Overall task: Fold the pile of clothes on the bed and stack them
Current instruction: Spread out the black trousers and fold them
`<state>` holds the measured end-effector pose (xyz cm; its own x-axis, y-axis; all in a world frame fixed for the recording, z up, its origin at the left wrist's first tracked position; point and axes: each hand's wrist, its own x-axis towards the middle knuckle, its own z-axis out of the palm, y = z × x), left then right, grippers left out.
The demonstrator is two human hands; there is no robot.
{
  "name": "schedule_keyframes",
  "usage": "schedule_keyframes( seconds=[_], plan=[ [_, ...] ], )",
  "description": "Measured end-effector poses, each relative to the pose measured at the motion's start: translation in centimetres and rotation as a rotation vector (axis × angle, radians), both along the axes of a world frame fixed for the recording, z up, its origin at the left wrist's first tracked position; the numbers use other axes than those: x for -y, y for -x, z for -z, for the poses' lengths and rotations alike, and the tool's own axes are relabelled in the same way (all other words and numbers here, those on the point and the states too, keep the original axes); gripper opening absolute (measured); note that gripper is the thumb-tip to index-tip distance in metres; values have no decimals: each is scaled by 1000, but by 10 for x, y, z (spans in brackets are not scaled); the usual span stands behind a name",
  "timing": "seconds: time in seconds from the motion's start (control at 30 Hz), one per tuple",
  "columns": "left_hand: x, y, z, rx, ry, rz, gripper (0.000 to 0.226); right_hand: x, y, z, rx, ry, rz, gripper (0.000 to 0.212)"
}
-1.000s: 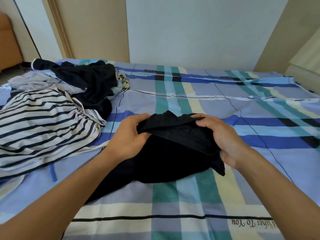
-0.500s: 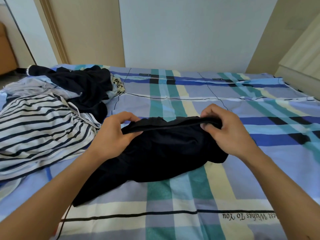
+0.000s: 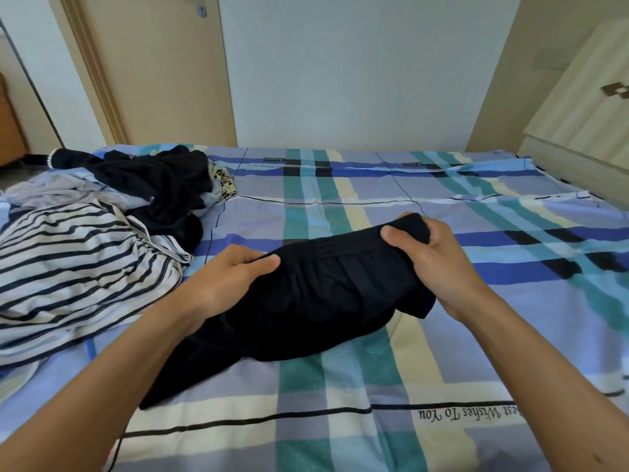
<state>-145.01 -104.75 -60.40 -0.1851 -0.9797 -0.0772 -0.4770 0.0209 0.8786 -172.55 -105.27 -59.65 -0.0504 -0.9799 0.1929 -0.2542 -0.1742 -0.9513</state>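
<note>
A black garment with a gathered elastic waistband (image 3: 316, 294) lies on the plaid bed sheet (image 3: 510, 267) in front of me. My left hand (image 3: 224, 281) grips the left end of its waistband. My right hand (image 3: 432, 253) grips the right end, with the thumb on top of the fabric. The waistband is stretched between both hands and lifted a little; the rest of the garment trails toward me on the bed. At the left sits the unfolded pile: a black-and-white striped piece (image 3: 75, 264), a dark garment (image 3: 160, 189) and a pale grey one (image 3: 58, 190).
A small floral-print cloth (image 3: 224, 180) peeks out beside the dark garment. A beige door (image 3: 160, 69) and white wall stand behind the bed. A cream cabinet (image 3: 585, 110) borders the right side. The bed's right half shows bare sheet.
My hands have moved apart and pulled the waistband taut. The bunched black garment has spread out wider, and its right end has risen.
</note>
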Motion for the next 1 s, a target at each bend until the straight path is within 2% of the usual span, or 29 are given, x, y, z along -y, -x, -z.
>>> schedule_keyframes(
  seconds=[0.1, 0.17, 0.27, 0.33, 0.4, 0.5, 0.53, 0.6, 0.67, 0.73, 0.77, 0.83, 1.0],
  plan=[
    [-8, 12, 1, -238, -221, -105, 31, -4, -17, 4, 42, 89, 161, 16],
    [-9, 19, 3, -375, -316, -94, 26, -12, -32, 4, 13, 163, 152, 20],
    [-14, 32, -1, -575, -427, -30, 36, -30, -56, 4, -149, 218, -126, 20],
    [-16, 38, -5, -612, -461, 16, 52, -39, -67, 7, -248, 196, -370, 17],
    [-12, 41, -1, -545, -355, 3, 48, -39, -67, 10, -293, 171, -494, 23],
    [-4, 40, 0, -452, -148, -76, 12, -29, -62, 11, -113, 204, -408, 11],
    [0, 40, -4, -402, -101, -59, 14, -22, -59, 12, -45, 253, -292, 11],
    [9, 41, -22, -279, -3, 11, 27, -6, -48, 15, 31, 311, -52, 25],
    [18, 45, -51, -154, 116, 137, 34, 10, -38, 11, 59, 283, 4, 47],
    [28, 52, -86, -31, 204, 256, 31, 23, -33, -1, 120, 204, -143, 66],
    [32, 56, -105, 27, 238, 292, 33, 28, -33, -12, 180, 147, -248, 66],
    [43, 64, -142, 106, 301, 344, 35, 38, -39, -39, 276, 57, -412, 53],
    [73, 63, -231, 253, 419, 344, 32, 58, -53, -84, 370, 13, -426, 56]
  ],
)
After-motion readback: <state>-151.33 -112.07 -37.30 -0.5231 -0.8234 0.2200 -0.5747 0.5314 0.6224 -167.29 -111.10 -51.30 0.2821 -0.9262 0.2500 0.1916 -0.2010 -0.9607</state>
